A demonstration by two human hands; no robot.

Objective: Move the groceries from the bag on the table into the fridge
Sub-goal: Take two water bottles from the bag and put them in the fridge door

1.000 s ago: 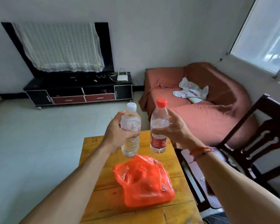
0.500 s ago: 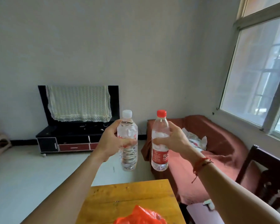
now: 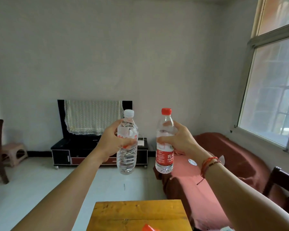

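Observation:
My left hand [image 3: 111, 142] grips a clear water bottle with a white cap [image 3: 127, 157] around its upper half, holding it upright in the air. My right hand [image 3: 180, 140] grips a water bottle with a red cap and red label [image 3: 164, 157], also upright, a little to the right of the first. Both bottles hang well above the far edge of the wooden table [image 3: 137, 212]. Only a small orange tip of the plastic bag [image 3: 148, 228] shows at the bottom edge. No fridge is in view.
A black TV stand [image 3: 62, 152] with a lace-covered screen stands against the far wall. A sofa under a red-brown cover [image 3: 223, 164] is on the right below the window. A dark wooden chair [image 3: 284, 184] stands at right, another chair and a small pink stool [image 3: 13, 152] at left.
The view has tilted further up, so the table and bag have sunk to the bottom edge. Both hands still hold their bottles upright, slightly further apart.

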